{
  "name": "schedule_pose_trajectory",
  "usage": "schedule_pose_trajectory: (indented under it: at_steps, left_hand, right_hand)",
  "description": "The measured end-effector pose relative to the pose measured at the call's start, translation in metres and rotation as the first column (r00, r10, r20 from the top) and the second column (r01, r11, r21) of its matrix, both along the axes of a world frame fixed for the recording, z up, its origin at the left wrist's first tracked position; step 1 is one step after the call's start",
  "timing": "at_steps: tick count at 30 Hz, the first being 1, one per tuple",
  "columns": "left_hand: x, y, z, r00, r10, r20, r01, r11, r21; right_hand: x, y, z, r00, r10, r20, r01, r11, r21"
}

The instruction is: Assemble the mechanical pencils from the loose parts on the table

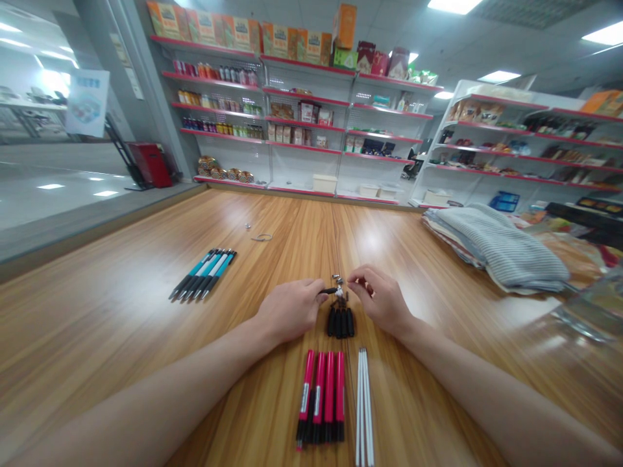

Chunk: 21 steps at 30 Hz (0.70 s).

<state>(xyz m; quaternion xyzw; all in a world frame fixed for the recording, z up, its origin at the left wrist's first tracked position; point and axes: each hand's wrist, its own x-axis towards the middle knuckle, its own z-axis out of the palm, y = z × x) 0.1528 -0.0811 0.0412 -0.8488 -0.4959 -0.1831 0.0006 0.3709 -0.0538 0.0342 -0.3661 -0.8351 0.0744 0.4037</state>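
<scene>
My left hand [291, 310] pinches a small black pen part [329, 291] just above a cluster of black pen tips [341, 321] on the wooden table [121, 337]. My right hand [382, 299] is closed in a pinch on a tiny pale piece I cannot make out, close to small metal bits [338, 281]. Nearer me lie several red pen barrels [322, 397] side by side and a few white refills [363, 405] to their right.
Several assembled teal pens [204, 274] lie at the left of the table. A metal ring [263, 237] rests farther back. Folded striped cloths [501, 250] are stacked at the right. Store shelves [302, 117] with goods stand behind.
</scene>
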Motion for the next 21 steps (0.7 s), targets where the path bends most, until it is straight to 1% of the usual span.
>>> schedule_pose_trajectory:
  at_steps: [4,10,18,21]
  left_hand:
    - [0.0006,-0.0001,-0.0007,1.0,0.017,0.002,-0.017,1.0,-0.019]
    - [0.0003,0.0003,0.0003,1.0,-0.011,0.009,0.011,1.0,-0.011]
    - [0.0014,-0.0008,0.0003,0.997,-0.07,0.043,0.071,0.997,-0.032]
    - [0.0011,-0.0013,-0.0004,0.995,-0.082,0.065,0.084,0.996,-0.022]
  right_hand:
    - [-0.0021,-0.0046,0.0003,0.998,0.062,-0.028,-0.062,0.998,0.009]
    - [-0.0022,-0.0058,0.0004,0.993,0.085,-0.085,-0.081,0.995,0.052]
    - [-0.0017,-0.0063,0.0002,0.987,0.129,-0.092,-0.129,0.992,0.01]
    - [-0.0012,-0.0056,-0.0001,0.988,0.123,-0.088,-0.124,0.992,-0.002]
